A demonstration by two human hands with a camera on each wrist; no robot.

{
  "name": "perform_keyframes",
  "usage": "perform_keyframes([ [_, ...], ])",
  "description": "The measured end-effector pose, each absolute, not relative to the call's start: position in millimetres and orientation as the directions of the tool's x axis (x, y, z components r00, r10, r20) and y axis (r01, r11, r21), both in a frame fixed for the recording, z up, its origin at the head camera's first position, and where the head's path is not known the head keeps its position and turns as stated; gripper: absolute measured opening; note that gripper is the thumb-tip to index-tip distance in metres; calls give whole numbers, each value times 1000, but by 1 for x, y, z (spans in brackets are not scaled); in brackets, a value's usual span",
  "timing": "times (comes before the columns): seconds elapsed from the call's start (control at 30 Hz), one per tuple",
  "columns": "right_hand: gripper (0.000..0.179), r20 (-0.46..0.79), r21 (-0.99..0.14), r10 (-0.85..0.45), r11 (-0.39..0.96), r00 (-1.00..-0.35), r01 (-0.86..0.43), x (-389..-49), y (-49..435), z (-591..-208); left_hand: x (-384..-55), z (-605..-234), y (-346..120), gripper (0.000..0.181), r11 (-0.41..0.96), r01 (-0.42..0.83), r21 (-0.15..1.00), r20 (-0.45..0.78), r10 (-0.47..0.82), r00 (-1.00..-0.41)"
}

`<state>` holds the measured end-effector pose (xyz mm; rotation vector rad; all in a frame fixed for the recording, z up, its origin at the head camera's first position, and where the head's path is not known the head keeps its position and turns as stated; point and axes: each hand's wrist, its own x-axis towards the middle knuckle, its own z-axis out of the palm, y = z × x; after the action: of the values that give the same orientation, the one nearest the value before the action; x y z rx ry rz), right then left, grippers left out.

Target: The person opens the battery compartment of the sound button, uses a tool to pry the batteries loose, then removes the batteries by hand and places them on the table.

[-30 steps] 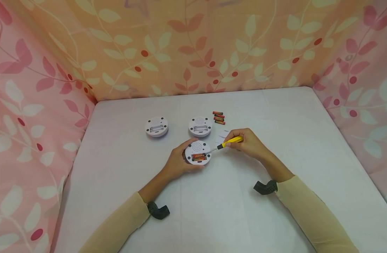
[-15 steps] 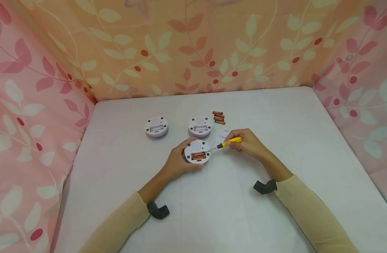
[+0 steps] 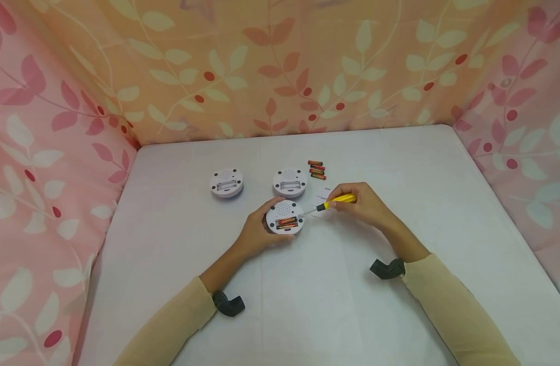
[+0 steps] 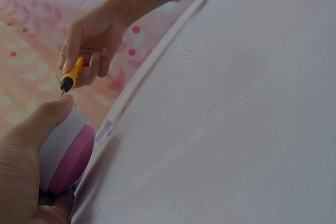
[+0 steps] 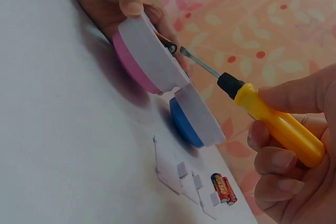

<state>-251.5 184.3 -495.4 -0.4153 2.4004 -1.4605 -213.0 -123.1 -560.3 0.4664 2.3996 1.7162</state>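
- While the left hand (image 3: 257, 235) curls round a round white device (image 3: 285, 217) with a pink base, tilted up off the white table (image 3: 334, 305), two batteries show in its open compartment.
- Pinched in the right hand (image 3: 364, 203), a yellow screwdriver (image 3: 327, 205) points its tip just beside that compartment (touching or not, I cannot tell).
- Behind lie two more devices (image 3: 227, 182) and loose batteries (image 3: 317, 170).

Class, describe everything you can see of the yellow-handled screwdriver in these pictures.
The yellow-handled screwdriver has a glossy, plastic-looking yellow grip, a black collar and a thin metal shaft ending in a flat blade. The right hand grips its handle with curled fingers. It slants down towards the round white device with a pink underside, its tip close beside the battery compartment; whether the tip touches is unclear.
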Motion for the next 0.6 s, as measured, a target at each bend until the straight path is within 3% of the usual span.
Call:
perform_keyframes([
  [0.6,8,-51,-870,-455,457,-889,-184,-244,178,-488,-212,-557,-121,99,261,155,953,55,354,-934],
])
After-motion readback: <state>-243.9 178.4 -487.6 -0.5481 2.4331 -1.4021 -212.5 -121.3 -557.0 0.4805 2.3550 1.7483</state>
